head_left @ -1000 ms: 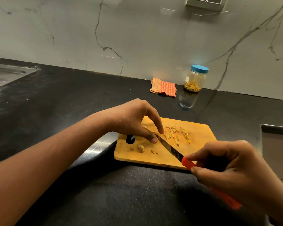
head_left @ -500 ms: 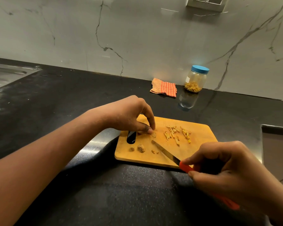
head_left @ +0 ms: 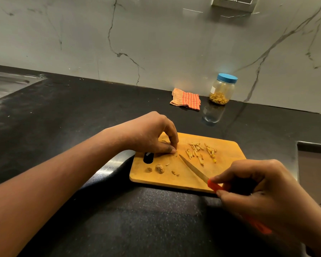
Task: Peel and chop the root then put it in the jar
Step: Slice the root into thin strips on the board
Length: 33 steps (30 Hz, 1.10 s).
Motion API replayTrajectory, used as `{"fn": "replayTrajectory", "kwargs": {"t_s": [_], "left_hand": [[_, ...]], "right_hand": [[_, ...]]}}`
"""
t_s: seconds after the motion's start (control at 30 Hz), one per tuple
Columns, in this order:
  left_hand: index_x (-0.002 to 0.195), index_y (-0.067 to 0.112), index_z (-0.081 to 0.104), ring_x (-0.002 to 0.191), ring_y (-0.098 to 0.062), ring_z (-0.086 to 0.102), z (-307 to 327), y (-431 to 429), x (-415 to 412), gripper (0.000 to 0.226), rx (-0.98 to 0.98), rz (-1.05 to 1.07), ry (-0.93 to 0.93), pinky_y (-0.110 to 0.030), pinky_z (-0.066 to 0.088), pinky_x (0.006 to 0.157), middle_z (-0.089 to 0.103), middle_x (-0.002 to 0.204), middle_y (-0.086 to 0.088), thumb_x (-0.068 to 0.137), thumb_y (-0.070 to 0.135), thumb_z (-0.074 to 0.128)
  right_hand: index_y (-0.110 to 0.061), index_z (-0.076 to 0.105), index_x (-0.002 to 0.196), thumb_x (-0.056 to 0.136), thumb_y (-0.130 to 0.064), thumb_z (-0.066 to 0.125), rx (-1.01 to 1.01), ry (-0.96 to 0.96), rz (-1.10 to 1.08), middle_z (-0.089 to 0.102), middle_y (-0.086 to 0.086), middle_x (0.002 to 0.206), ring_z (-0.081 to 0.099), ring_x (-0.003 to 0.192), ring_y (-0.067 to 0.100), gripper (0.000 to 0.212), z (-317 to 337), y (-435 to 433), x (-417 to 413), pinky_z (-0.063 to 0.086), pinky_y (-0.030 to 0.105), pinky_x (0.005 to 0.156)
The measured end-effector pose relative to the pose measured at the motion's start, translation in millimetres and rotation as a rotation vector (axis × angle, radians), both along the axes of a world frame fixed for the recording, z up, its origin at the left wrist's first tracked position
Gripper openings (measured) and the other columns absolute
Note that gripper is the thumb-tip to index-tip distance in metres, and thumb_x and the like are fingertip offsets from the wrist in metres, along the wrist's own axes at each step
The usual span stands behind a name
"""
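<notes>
- Left hand point(head_left: 152, 138): fingers point(head_left: 171, 150) curled, thumb and forefinger tips pinching a small root piece point(head_left: 175, 154) down onto the cutting board point(head_left: 228, 153).
- Right hand point(head_left: 263, 193): wrapped round the red handle of the knife point(head_left: 193, 168). The blade lies low across the board, its tip just beside the pinched piece.
- Cut strips point(head_left: 200, 153): loose scatter right of the blade. Knobbly offcuts point(head_left: 159, 168) and small scraps lie toward the board's near-left side.
- Jar point(head_left: 222, 89): at the back of the worktop point(head_left: 119, 219) against the wall, well apart from the board. Blue lid on, yellow pieces inside. Checked cloth point(head_left: 186, 99) lies near it, to its left.
- Judgement: chopping step, probably late, with one small piece being lined up under the blade.
- Next move calls for a steady hold with fingertips kept back from the edge, as the piece is small. The lid must come off before any transfer.
</notes>
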<state>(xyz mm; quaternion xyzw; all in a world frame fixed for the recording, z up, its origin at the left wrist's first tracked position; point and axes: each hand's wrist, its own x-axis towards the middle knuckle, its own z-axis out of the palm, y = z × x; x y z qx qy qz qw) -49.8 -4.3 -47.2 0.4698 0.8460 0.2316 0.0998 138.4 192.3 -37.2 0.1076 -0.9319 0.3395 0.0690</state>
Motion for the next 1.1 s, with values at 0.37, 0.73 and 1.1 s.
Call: {"fn": "replayTrajectory", "kwargs": {"t_s": [0.37,0.73,1.1], "left_hand": [[0.081,0.029,0.066,0.112,-0.006,0.056,-2.3,7.5,7.6,0.008,0.017,0.015,0.075,-0.022,0.044,0.097,0.064,0.117,0.014,0.088,0.029,0.069],[0.085,0.022,0.072,0.104,-0.011,0.058,-10.4,15.0,9.1,0.010,0.087,0.186,0.171,-0.029,0.052,0.095,0.066,0.113,0.008,0.085,0.032,0.071],[0.087,0.020,0.077,0.109,-0.008,0.057,0.1,10.6,7.2,0.008,0.054,0.156,-0.085,-0.011,0.041,0.082,0.064,0.116,0.014,0.086,0.027,0.073]], "right_hand": [[-0.028,0.075,0.079,0.064,-0.021,0.079,0.010,0.093,-0.212,0.069,-0.008,0.071,0.065,0.063,0.012,0.018,-8.4,5.9,-8.7,0.054,0.020,0.054],[-0.026,0.075,0.082,0.065,-0.028,0.076,-0.015,0.102,-0.186,0.069,-0.006,0.070,0.065,0.063,0.010,0.017,-18.5,-16.7,-15.1,0.054,0.024,0.054],[-0.022,0.075,0.084,0.067,-0.024,0.077,-0.044,0.095,-0.237,0.069,-0.004,0.066,0.065,0.060,0.009,0.017,-18.6,-22.1,-21.8,0.055,0.021,0.053]]}}
